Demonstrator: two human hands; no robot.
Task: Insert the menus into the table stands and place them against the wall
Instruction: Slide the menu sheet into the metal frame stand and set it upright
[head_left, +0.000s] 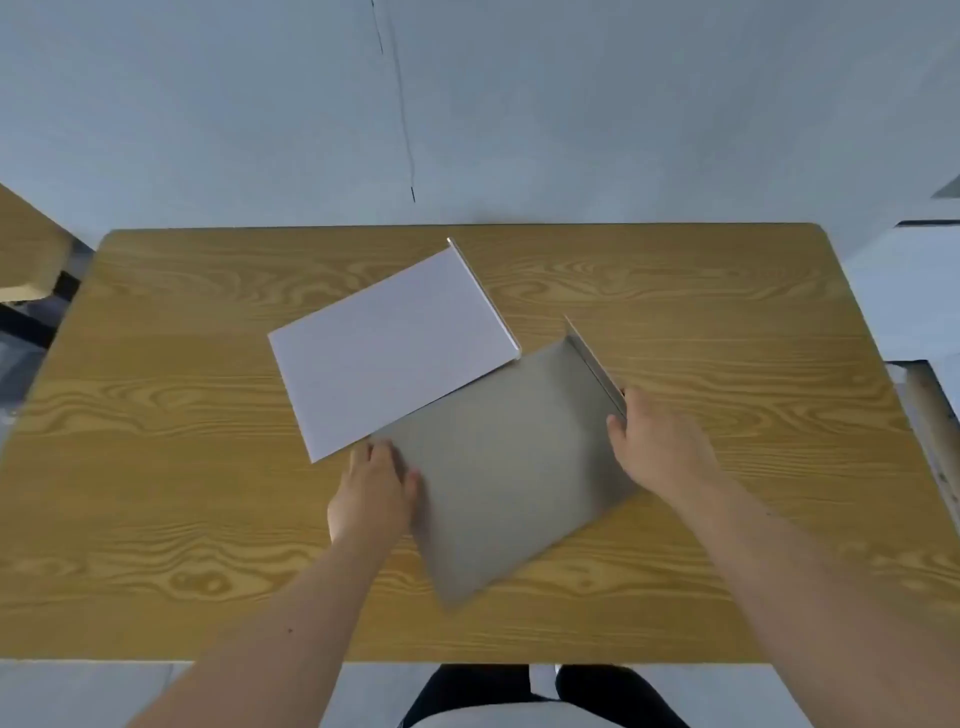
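Two flat table stands lie on the wooden table (156, 415). The farther stand (389, 348) shows a white sheet in it, with a clear raised foot along its right edge, and it overlaps the nearer one. The nearer stand (504, 467) looks grey and is tilted up off the table. My left hand (374, 493) grips its left edge with the thumb on top. My right hand (654, 447) holds its right edge next to the clear raised foot (597, 364).
A pale wall (467, 130) rises right behind the table's far edge. Part of another wooden table (26, 249) shows at the left, and white furniture (924, 291) at the right. My dark-clothed legs (519, 691) show below the near edge.
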